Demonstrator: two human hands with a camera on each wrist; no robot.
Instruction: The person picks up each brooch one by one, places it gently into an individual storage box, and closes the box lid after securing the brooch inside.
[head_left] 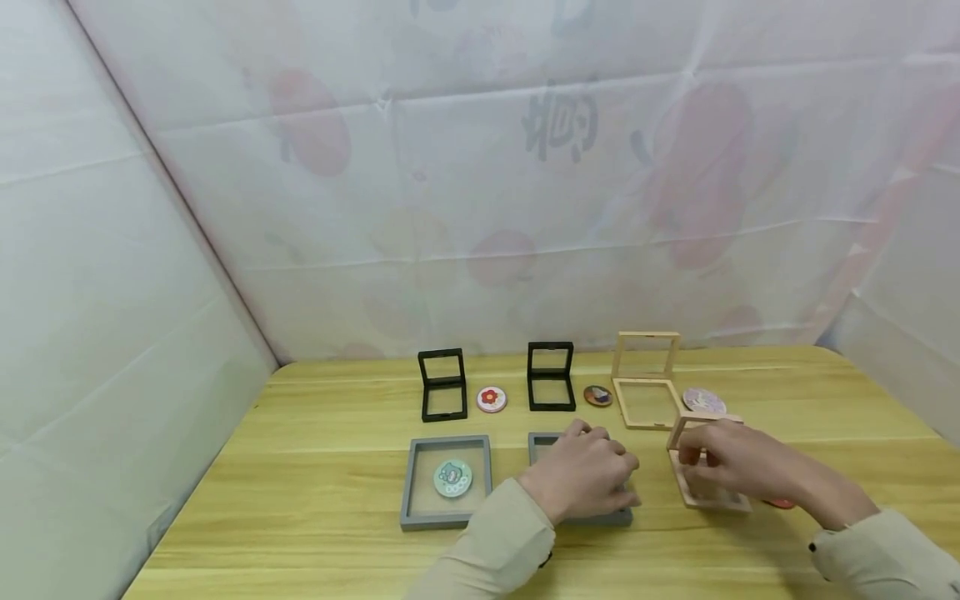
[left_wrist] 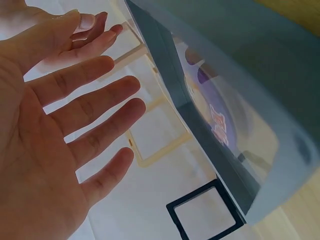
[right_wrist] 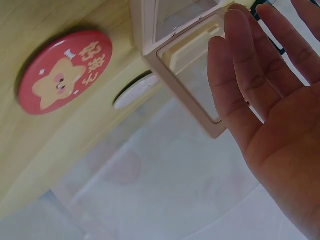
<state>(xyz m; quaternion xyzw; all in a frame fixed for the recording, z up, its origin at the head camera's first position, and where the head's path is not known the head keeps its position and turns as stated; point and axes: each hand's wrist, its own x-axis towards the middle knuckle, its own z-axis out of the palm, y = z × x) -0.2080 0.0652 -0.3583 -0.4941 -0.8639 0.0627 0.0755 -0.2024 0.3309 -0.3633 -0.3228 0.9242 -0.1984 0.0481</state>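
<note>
My left hand (head_left: 581, 475) hovers over a grey frame (head_left: 597, 517) and covers much of it; its fingers (left_wrist: 95, 107) are spread and hold nothing. Inside that grey frame a purple round badge (left_wrist: 225, 112) shows in the left wrist view. Over a pink hinged frame (head_left: 712, 502) at the right is my right hand (head_left: 738, 458), its lid standing up from its base. In the right wrist view the fingers (right_wrist: 252, 70) look nearly straight beside the lid; whether they touch it I cannot tell. A red round badge (right_wrist: 65, 72) with a star figure lies on the table by the pink frame.
Another grey frame (head_left: 408, 492) holds a green badge (head_left: 453, 478). Farther back stand two black frames (head_left: 443, 382) (head_left: 551, 375) and a cream frame (head_left: 648, 381), lids raised. Beside them lie a flower badge (head_left: 492, 399), a brown badge (head_left: 598, 396) and a pale purple badge (head_left: 704, 401).
</note>
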